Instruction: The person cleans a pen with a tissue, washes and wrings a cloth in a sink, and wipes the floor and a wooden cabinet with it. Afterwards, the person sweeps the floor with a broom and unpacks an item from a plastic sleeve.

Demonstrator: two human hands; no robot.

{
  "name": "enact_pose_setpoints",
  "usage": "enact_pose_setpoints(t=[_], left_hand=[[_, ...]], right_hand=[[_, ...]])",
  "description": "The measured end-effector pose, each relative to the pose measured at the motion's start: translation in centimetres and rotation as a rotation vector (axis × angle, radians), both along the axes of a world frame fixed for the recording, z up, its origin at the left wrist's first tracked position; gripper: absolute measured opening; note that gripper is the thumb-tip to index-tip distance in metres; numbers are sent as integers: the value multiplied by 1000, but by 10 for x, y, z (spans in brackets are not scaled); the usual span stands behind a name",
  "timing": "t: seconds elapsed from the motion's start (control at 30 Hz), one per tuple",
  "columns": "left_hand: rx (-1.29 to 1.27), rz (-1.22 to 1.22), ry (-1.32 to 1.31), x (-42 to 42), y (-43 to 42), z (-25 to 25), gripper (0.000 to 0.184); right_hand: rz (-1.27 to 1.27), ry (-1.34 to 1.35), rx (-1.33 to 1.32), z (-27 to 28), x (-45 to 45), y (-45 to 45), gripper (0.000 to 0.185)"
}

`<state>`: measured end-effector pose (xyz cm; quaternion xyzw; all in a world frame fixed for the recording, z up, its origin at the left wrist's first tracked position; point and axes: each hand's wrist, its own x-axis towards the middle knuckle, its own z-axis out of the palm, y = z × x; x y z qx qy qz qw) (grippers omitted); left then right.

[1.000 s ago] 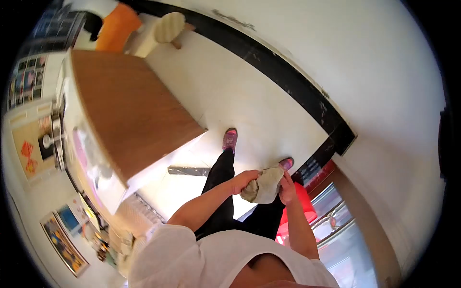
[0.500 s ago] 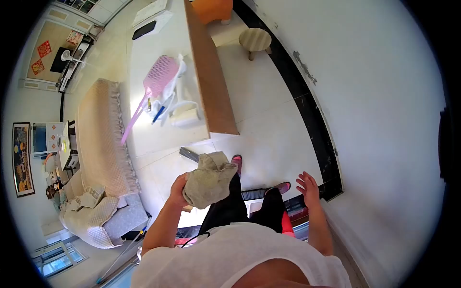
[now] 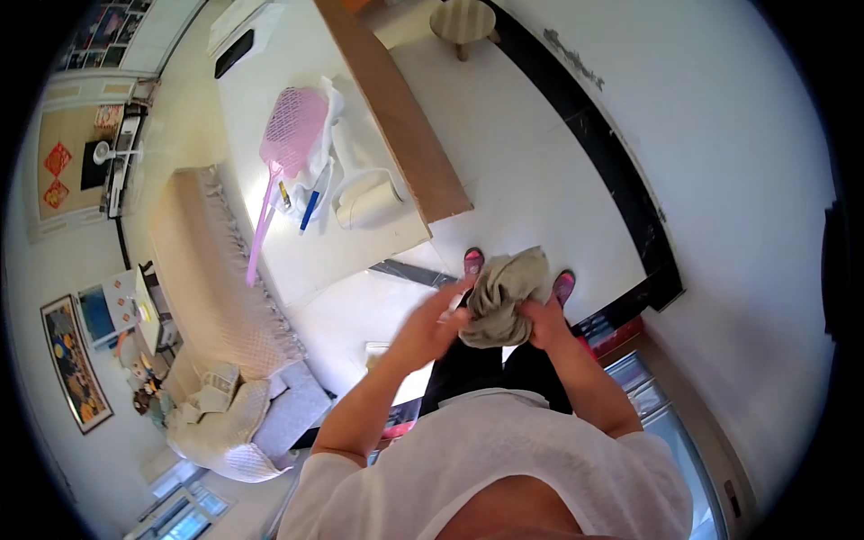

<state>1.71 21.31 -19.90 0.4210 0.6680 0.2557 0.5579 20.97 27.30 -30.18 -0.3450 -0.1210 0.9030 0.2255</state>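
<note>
A crumpled olive-grey cloth [image 3: 507, 295] is bunched up in front of my body, above my shoes. Gripping its lower right side is my right hand [image 3: 544, 324], with the fingers partly hidden by the folds. My left hand [image 3: 434, 328] is at the cloth's left edge; its fingers are smeared by motion, so I cannot make out whether they grip the fabric.
Ahead stands a white-topped table [image 3: 306, 256] with a pink fly swatter [image 3: 292, 135], a blue pen [image 3: 310, 209], a lint roller [image 3: 369, 205] and a black phone [image 3: 235, 54]. A covered sofa [image 3: 211, 261] is left, a wooden stool [image 3: 463, 22] beyond, a wall right.
The cloth has moved right, from my left hand alone to between both hands. My right hand has come in from the right and taken hold of it. The view has turned.
</note>
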Motion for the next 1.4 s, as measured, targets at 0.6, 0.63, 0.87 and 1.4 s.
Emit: enact_pose_setpoints(t=[0.6, 0.63, 0.87, 1.4], left_hand=[[536, 307, 1102, -141, 21, -77, 53], [501, 340, 1066, -139, 21, -79, 55], [500, 355, 1001, -136, 19, -78, 60], [431, 477, 900, -120, 13, -76, 69]], right_hand=[[274, -443, 649, -76, -119, 49, 49], [319, -507, 644, -85, -113, 55, 47], [-79, -188, 186, -41, -115, 75, 37], [-69, -231, 839, -22, -302, 298, 44]])
